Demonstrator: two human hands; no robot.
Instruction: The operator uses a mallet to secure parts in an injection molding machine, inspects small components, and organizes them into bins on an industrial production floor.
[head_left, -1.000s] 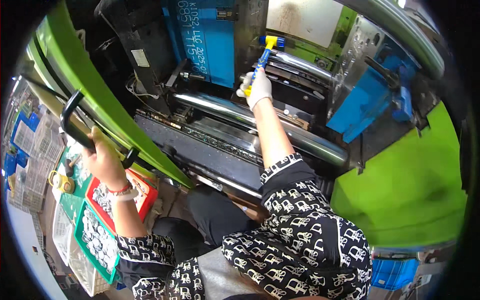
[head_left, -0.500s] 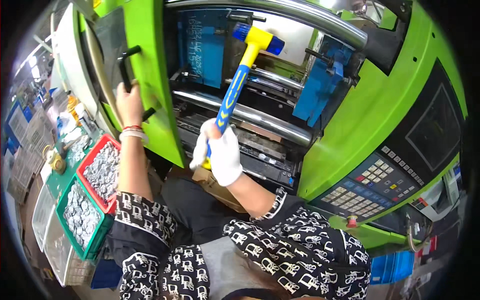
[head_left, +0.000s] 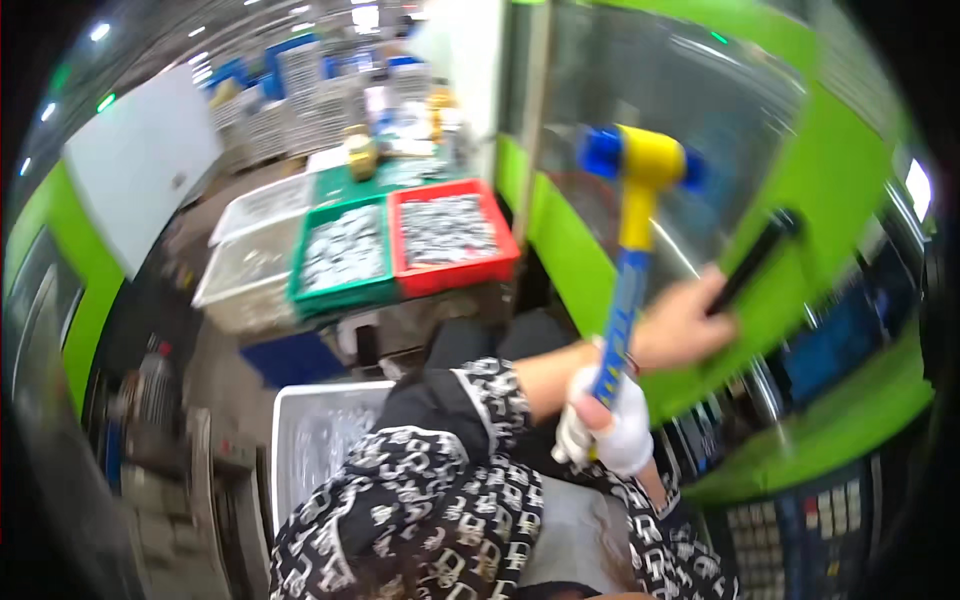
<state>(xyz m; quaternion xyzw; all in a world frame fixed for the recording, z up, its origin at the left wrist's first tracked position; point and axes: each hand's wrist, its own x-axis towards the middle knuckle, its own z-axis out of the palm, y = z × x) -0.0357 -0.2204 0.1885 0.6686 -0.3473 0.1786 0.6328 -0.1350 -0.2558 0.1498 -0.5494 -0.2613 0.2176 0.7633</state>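
My bare left hand reaches across to the right and is closed on the black door handle of the green machine door; motion smears its fingers. My right hand, in a white glove, grips a mallet low on its blue and yellow handle. The mallet stands upright in front of my left forearm, its yellow head with blue faces raised before the door window. Part of my left wrist is hidden behind the mallet and glove.
A red bin and a green bin, both full of small grey parts, stand on a bench to the left. Whitish trays lie beside them. A white tub with clear pieces stands near my left side. The machine's keypad is at lower right.
The view has swung left toward the bins. The door and its handle have moved across the machine opening, with my left hand on the handle. The mallet remains in my right hand.
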